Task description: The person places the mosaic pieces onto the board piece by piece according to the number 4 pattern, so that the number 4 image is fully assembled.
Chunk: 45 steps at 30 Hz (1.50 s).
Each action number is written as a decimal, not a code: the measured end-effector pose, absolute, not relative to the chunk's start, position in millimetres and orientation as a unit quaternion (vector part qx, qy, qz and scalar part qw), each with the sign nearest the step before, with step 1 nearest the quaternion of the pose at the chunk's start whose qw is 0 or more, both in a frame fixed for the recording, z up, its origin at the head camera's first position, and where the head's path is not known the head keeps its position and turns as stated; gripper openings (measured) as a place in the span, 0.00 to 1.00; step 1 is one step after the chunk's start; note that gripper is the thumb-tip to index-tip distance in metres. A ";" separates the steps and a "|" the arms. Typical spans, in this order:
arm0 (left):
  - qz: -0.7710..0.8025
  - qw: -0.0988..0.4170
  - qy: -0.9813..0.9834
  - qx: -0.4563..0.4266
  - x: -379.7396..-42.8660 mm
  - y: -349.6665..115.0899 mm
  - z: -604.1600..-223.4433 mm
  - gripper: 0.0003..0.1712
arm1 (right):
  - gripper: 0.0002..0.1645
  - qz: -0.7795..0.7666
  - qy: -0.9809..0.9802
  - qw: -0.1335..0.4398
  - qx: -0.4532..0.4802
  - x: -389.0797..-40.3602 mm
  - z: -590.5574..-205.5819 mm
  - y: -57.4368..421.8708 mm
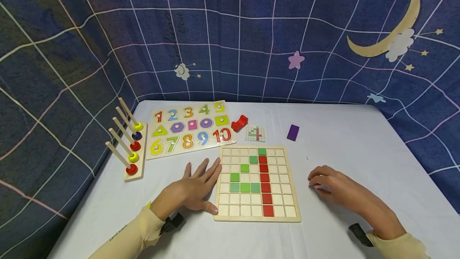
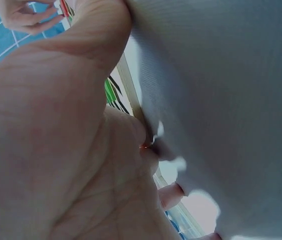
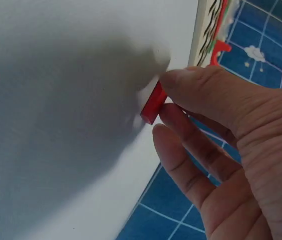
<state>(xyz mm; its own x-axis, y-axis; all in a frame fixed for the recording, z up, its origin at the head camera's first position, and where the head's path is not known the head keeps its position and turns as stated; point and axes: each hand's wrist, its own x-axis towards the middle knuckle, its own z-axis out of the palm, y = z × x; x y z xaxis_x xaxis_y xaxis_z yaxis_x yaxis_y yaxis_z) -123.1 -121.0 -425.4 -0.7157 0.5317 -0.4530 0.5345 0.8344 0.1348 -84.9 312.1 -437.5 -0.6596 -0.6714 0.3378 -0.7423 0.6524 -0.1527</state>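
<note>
A wooden grid board (image 1: pixel 282 211) lies flat on the table. Green tiles (image 1: pixel 244 187) on it form a slanted line and a short row, and red tiles (image 1: pixel 266 187) fill one column. My left hand (image 1: pixel 197 189) rests with spread fingers along the board's left edge; thumb and fingertips touch the frame. Right of the board, my right hand (image 1: pixel 334 181) hovers just over the cloth. Between its thumb and index finger it pinches a small red tile (image 3: pixel 153 104), clear in the right wrist view but hidden in the head view.
Behind the board lie a small pattern card (image 1: pixel 250 129), a wavy red piece (image 1: pixel 239 123) and a purple block (image 1: pixel 293 132). At the back left is a number puzzle board (image 1: pixel 179 147), beside a wooden peg stand (image 1: pixel 141 161) with coloured rings. A patterned curtain (image 1: pixel 230 59) bounds the table.
</note>
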 end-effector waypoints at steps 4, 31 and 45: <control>-0.004 0.245 0.926 0.286 -123.2 -121.3 -425.4 0.76 | 0.26 0.136 -0.887 0.187 0.400 -90.8 -446.8 316.0; -0.014 0.252 0.926 0.280 -124.6 -123.3 -427.0 0.76 | 0.20 0.199 -0.874 0.121 0.427 -95.6 -438.1 266.3; -0.007 0.252 0.925 0.285 -124.1 -123.0 -424.7 0.76 | 0.12 0.193 -0.876 0.057 0.439 -102.6 -427.9 231.6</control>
